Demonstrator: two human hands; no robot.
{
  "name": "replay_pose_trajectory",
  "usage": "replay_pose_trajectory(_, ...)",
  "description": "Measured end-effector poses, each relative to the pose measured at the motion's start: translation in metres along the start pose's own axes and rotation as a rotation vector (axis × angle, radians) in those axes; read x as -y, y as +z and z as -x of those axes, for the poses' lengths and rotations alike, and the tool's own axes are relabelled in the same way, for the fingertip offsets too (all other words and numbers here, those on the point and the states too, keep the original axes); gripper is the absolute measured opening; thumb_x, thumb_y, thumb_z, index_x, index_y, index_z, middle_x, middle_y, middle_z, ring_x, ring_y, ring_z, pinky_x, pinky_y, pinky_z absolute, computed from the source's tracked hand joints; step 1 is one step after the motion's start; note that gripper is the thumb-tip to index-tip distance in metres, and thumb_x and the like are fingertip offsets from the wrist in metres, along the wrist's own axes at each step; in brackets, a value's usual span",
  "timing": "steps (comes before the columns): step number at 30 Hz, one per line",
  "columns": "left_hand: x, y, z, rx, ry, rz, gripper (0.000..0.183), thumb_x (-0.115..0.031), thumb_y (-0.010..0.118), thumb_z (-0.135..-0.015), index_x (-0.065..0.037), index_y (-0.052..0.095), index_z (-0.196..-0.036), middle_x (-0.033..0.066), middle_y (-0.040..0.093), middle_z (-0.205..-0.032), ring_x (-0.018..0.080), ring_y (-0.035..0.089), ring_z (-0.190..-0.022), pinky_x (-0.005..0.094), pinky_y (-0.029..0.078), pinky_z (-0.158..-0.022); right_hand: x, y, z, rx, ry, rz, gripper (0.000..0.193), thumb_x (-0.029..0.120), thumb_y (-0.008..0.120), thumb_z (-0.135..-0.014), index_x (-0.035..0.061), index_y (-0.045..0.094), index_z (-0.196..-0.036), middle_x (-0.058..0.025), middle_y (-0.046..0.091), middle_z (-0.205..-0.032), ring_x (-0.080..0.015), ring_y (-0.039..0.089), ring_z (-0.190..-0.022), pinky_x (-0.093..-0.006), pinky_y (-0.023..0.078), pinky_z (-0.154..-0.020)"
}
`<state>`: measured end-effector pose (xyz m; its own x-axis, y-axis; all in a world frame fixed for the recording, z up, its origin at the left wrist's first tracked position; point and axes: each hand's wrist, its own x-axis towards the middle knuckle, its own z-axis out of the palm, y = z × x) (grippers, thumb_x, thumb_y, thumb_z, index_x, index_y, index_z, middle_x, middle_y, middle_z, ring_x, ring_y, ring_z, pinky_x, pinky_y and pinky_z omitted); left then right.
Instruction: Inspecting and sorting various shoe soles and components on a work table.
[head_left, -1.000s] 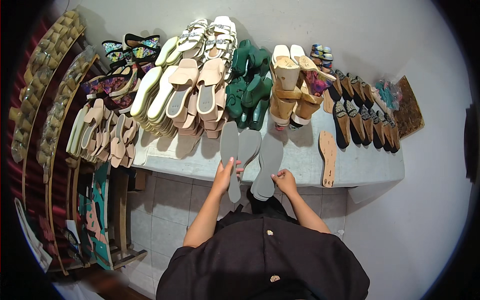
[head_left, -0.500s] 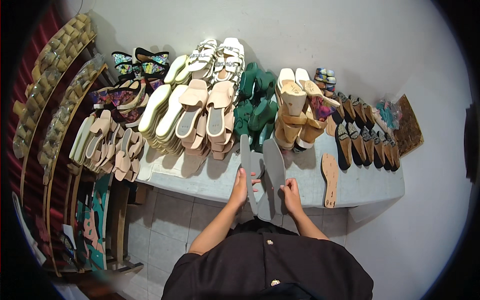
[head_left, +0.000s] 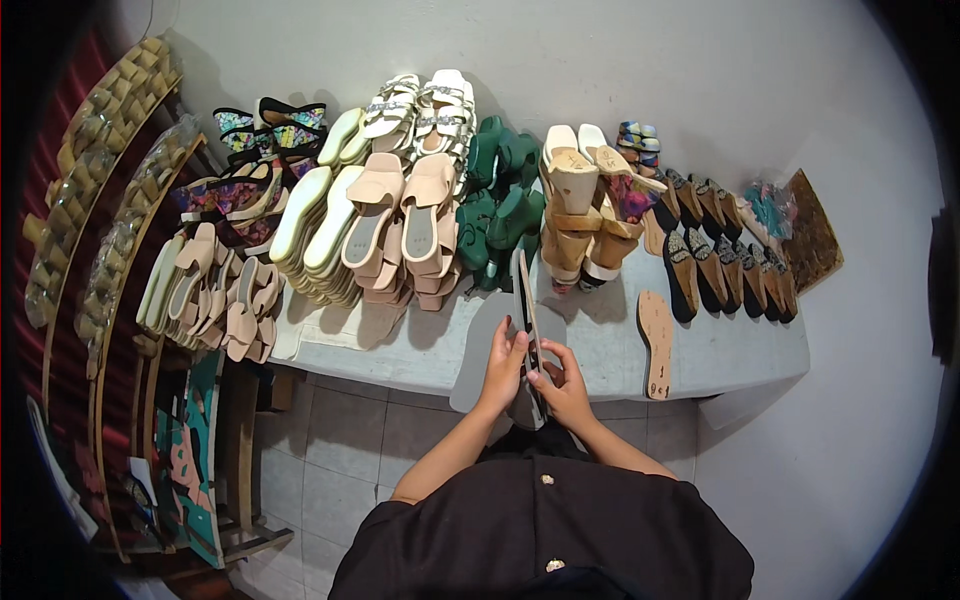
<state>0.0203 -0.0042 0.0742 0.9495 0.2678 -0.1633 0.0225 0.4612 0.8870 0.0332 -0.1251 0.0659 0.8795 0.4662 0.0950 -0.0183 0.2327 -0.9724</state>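
Note:
In front of my body, at the table's front edge, both hands hold a thin, flat pair of shoe soles [head_left: 528, 290], upright and nearly edge-on. One shows a grey face, the other a pale beige edge, with a dark gap between them. My left hand [head_left: 502, 368] closes on the left side, thumb toward the top. From the right, my right hand [head_left: 564, 385] pinches the pieces with bent fingers. Beneath and behind the hands, a flat grey piece [head_left: 478, 345] lies on the table and juts past its edge. A tan insole [head_left: 655, 345] with small marks lies apart, to the right.
Across the table [head_left: 390, 365] stand stacked pink slides [head_left: 375, 220], cream soles [head_left: 335, 225], green heeled shoes [head_left: 515, 215], wooden-looking wedges [head_left: 575, 220] and black embellished shoes [head_left: 705, 280]. Racks of wrapped footwear [head_left: 100, 190] rise at left. A brown board [head_left: 812, 235] leans on the wall.
The grey soles held apart in two hands are no longer spread. My hands have come together around upright pieces, and a grey piece now lies on the table behind them.

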Motion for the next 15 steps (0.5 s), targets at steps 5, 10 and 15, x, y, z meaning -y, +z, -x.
replay_pose_trajectory(5,0.008,0.001,-0.005,0.030,0.030,-0.046,0.075,-0.040,0.052,-0.088,0.004,0.014,-0.136,0.0140,0.049,-0.113,0.0166,0.049,-0.101,0.0271,0.039,-0.087,-0.006,-0.003,0.004,0.001,0.006,0.036,0.052,0.007,0.062,-0.081,0.0028,0.038,-0.127,-0.0122,0.035,-0.134,-0.0208,0.040,-0.119,-0.0321,0.034,-0.098)
replay_pose_trajectory(10,0.011,0.004,-0.008,0.169,-0.021,0.019,0.069,-0.037,0.054,-0.087,0.004,0.022,-0.134,0.0093,0.050,-0.112,0.0152,0.049,-0.102,0.0261,0.039,-0.087,-0.007,-0.006,0.008,-0.057,-0.044,0.032,0.049,0.009,0.063,-0.081,0.0013,0.042,-0.124,-0.0152,0.033,-0.136,-0.0224,0.039,-0.121,-0.0325,0.032,-0.100)
replay_pose_trajectory(15,0.014,0.003,-0.008,0.271,-0.061,0.074,0.060,-0.034,0.056,-0.087,0.000,0.033,-0.130,0.0087,0.049,-0.116,0.0146,0.048,-0.104,0.0274,0.039,-0.088,-0.004,-0.009,0.008,-0.060,-0.105,0.077,0.046,0.010,0.062,-0.082,0.0009,0.043,-0.123,-0.0156,0.035,-0.135,-0.0232,0.040,-0.121,-0.0330,0.033,-0.099)
